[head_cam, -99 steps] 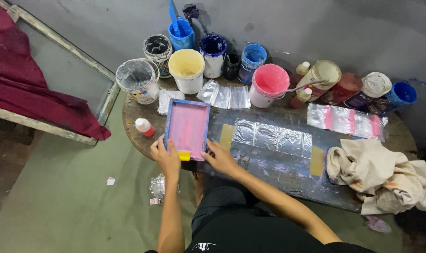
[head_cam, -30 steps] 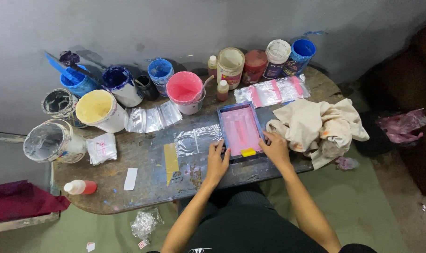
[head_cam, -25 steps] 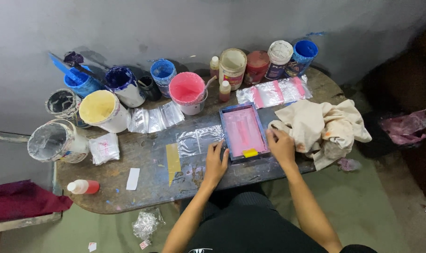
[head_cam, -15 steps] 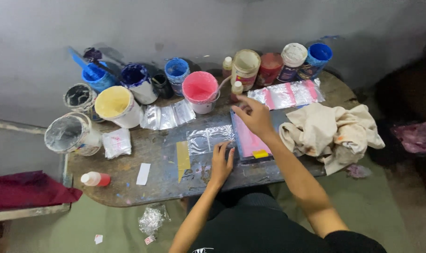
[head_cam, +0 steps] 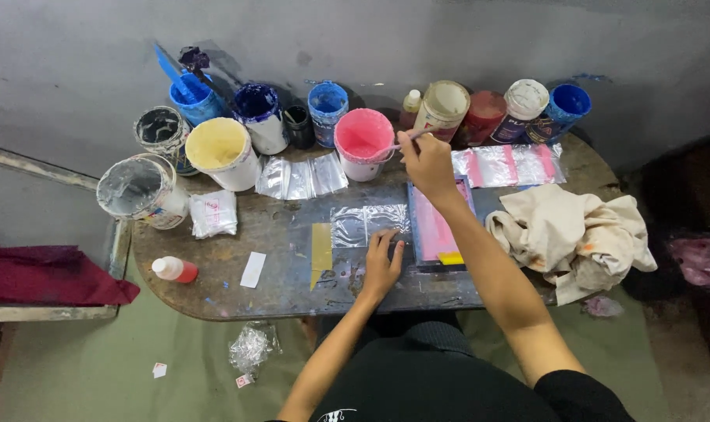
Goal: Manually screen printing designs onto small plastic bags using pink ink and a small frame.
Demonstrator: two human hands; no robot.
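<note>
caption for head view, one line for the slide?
Right hand dips a stick into pink paint pot; left hand rests on table.

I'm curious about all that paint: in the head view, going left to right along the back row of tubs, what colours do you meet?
Clear-film-covered bucket → yellow tub → dark blue tub → pink tub, where the right hand holds a stick → bright blue tub.

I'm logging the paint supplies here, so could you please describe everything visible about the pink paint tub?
The pink paint tub is a round, open, white-walled container, plastic by its look, its inside coated with pink paint. It stands upright at the back of the table, between a blue pot and a cream-lidded bottle, with clear plastic bags lying in front. A thin stick held by the right hand reaches over its rim.
</note>
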